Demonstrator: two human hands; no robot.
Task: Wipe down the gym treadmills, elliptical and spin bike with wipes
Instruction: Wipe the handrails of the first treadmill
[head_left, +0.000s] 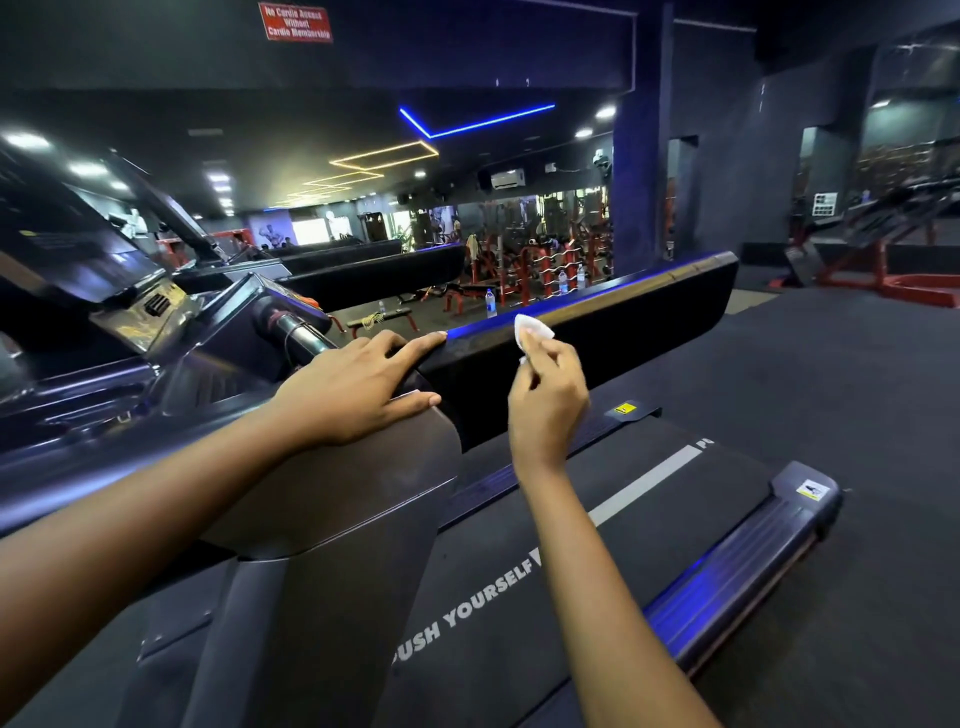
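Nearest, the treadmill belt (597, 545) runs lengthwise from lower left to upper right, its white "PUSH YOURSELF" lettering following the same line; the first letter is partly covered by the grey upright (332, 499), and the right forearm crosses the end of the wording. The left hand (358, 389) lies flat with straight, spread fingers where the upright meets the handrail (623, 317), holding nothing. Just to its right, the right hand (545, 400) pinches a small white wipe (531, 330) between thumb and fingertips, held up at the handrail's top edge; whether the wipe actually presses on the rail is hard to tell. The handrail's long axis points away and to the right, ending in a rounded tip. The console (104, 270) at left is cut off by the frame and dark. Beyond, water bottles (490, 303) and red weight machines are blurred, and a red sign (296, 22) overhead is barely legible.
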